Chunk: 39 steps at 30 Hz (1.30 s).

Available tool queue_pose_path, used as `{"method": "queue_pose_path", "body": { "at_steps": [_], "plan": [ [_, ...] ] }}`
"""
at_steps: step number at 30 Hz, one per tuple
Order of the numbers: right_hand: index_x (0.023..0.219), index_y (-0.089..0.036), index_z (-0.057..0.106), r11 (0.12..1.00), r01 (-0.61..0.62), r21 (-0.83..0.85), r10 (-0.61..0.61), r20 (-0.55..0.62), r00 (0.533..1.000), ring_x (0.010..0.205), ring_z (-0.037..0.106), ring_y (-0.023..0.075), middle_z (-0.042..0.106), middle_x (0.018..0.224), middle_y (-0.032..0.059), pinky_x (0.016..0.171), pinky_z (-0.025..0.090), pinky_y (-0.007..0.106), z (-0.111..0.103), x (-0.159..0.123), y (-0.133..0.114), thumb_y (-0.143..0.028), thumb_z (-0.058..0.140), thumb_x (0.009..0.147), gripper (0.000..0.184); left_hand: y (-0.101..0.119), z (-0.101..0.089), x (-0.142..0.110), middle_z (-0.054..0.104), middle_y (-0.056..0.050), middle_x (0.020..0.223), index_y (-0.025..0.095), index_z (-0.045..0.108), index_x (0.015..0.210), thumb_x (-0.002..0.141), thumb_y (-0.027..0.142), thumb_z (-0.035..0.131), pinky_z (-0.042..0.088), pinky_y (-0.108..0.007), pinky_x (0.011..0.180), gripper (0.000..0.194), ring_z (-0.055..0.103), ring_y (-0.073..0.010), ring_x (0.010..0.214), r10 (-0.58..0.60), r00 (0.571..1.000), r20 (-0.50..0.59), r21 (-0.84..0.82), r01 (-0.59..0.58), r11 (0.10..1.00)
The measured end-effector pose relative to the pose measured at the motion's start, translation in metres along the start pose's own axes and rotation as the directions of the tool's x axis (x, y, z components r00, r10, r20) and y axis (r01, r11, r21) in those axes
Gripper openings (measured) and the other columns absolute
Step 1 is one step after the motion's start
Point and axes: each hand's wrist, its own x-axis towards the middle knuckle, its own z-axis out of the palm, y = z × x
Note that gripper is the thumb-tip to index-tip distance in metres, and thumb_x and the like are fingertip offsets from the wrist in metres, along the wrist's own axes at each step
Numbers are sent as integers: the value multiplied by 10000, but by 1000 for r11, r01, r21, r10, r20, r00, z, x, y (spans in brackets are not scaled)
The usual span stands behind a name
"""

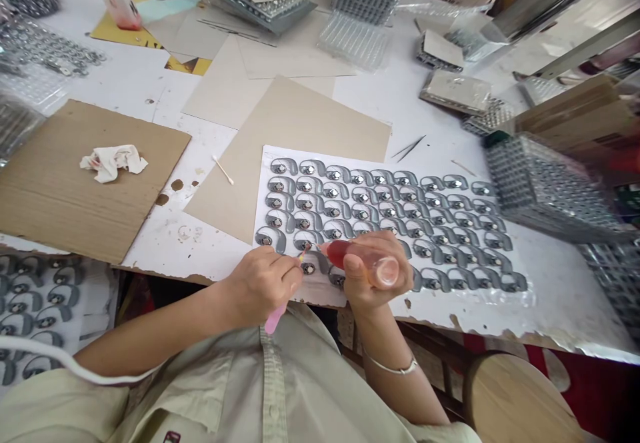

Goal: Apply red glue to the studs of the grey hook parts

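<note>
My left hand (264, 282) is closed around a slim pink-handled tool (273, 320), whose thin pointed tip shows beyond the fingers; its exact kind is unclear. Wrapped round a small squeeze bottle (367, 264) of red liquid is my right hand (361, 290). The bottle lies tilted, its narrow nozzle pointing left towards the tool's tip. Both tips are close over the front rows of small grey curved parts (306, 240), each bearing a shiny round piece. These parts lie in rows on a white sheet (260, 193). My right hand hides some of them.
A cotton swab (223, 170) and tweezers (411, 148) lie nearby. Crumpled tissue (114, 162) rests on brown cardboard (55, 196) at left. Stacked trays of parts (545, 183) stand at right. Behind are grey boards (300, 116) and a capped bottle (119, 3). A stool (520, 396) is below right.
</note>
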Motion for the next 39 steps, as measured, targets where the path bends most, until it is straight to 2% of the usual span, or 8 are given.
{"method": "queue_pose_path", "body": {
  "at_steps": [8, 19, 25, 30, 39],
  "plan": [
    [792, -163, 539, 1000, -9, 4, 9, 9, 1000, 612, 537, 150, 589, 699, 24, 534, 437, 313, -3, -4, 1, -313, 668, 815, 199, -2, 4, -6, 637, -68, 741, 142, 560, 739, 815, 57, 473, 352, -259, 529, 144, 558, -139, 614, -23, 998, 64, -10, 24, 1000],
    [886, -157, 546, 995, 99, 7, -99, 23, 995, 620, 559, 163, 615, 734, 33, 520, 446, 314, -4, -3, 1, -280, 675, 802, 198, -5, 3, -5, 618, -15, 657, 145, 542, 731, 761, 21, 499, 306, -264, 497, 135, 542, -116, 545, -73, 997, 22, -86, 75, 993],
    [808, -168, 552, 999, 37, 33, -35, -37, 999, 606, 539, 170, 578, 676, 23, 509, 433, 317, -5, -4, 2, -293, 660, 802, 166, -7, -1, 1, 629, -18, 650, 154, 576, 747, 805, 56, 480, 386, -235, 512, 148, 569, -114, 556, -107, 994, 22, -117, 109, 987],
    [826, -168, 545, 999, 4, 47, -5, 16, 1000, 613, 539, 161, 589, 700, 24, 522, 437, 314, -4, -4, 0, -289, 673, 796, 179, -10, -1, 0, 654, -24, 675, 156, 598, 762, 828, 92, 495, 474, -223, 580, 138, 613, -118, 600, -141, 990, -1, -172, 139, 975],
    [811, -185, 536, 1000, -14, 28, 13, 33, 999, 608, 532, 153, 583, 692, 13, 516, 439, 309, -5, -3, 1, -316, 661, 810, 181, -18, -1, 1, 704, -31, 729, 166, 616, 770, 847, 140, 530, 531, -223, 645, 119, 667, -125, 666, -183, 983, -30, -327, 164, 931]
  ]
}}
